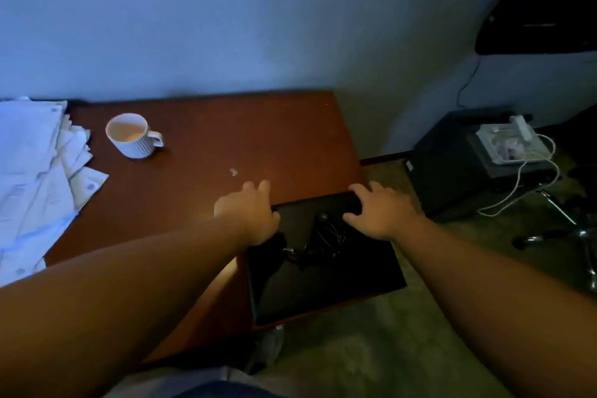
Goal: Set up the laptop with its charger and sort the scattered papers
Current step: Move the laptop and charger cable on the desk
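Both arms extended; left hand (248,215) and right hand (379,212) palms down, fingers spread.

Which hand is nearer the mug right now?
Left. The left hand rests at the laptop's left far corner, with bare desk between it and the mug. The right hand sits further right.

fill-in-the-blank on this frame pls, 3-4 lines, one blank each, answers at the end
1. The closed black laptop overhangs the ____ edge of the brown table.
2. The bundled black charger lies on top of the ____.
3. The white mug stands beside the pile of ____ at the table's left end.
4. The left hand and right hand both touch the laptop's ____ edge.

Answers: right; laptop; papers; far
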Demonstrator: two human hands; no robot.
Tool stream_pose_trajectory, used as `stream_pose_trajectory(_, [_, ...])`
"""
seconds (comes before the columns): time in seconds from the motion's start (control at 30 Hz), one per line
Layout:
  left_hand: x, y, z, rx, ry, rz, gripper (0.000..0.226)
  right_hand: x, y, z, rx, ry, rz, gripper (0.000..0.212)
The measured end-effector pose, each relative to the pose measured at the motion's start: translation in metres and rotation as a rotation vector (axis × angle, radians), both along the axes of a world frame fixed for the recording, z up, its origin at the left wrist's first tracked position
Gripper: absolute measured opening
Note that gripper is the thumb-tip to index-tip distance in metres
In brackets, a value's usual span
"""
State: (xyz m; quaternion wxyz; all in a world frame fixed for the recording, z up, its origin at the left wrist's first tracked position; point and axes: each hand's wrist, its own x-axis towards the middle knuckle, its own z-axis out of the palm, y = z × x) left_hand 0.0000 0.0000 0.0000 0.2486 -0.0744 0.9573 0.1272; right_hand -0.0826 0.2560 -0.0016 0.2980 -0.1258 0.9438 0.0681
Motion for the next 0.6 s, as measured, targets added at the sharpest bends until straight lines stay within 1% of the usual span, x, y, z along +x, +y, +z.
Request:
stream_pose_trajectory(0.1, [0.010,0.018,-0.022,0.038,-0.150,0.086,0.065,-0.001,0.018,-0.028,-0.056,-0.113,-0.087,0.086])
stream_pose_trajectory(0.2, [0.026,0.031,-0.043,0.142,-0.244,0.247,0.069,0.004,0.027,-0.054,-0.223,-0.186,-0.321,0.090])
stream_pose_trajectory(0.23, [0.029,0.035,-0.048,0.162,-0.243,0.299,0.070,0.004,0.029,-0.062,-0.290,-0.187,-0.407,0.091])
stream_pose_trajectory(0.3, [0.035,0.042,-0.054,0.175,-0.215,0.408,0.071,0.006,0.031,-0.074,-0.353,-0.177,-0.511,0.092])
stream_pose_trajectory(0.37, [0.038,0.046,-0.060,0.215,-0.183,0.595,0.072,0.006,0.034,-0.083,-0.386,-0.169,-0.579,0.094])
stream_pose_trajectory(0.4, [0.040,0.045,-0.064,0.244,-0.183,0.697,0.075,0.007,0.035,-0.086,-0.400,-0.174,-0.608,0.095])
stream_pose_trajectory(0.47, [0.042,0.042,-0.070,0.336,-0.200,0.832,0.085,0.006,0.037,-0.090,-0.421,-0.180,-0.639,0.095])
stream_pose_trajectory(0.6, [0.044,0.041,-0.076,0.490,-0.182,0.969,0.096,0.007,0.036,-0.095,-0.433,-0.132,-0.664,0.094])
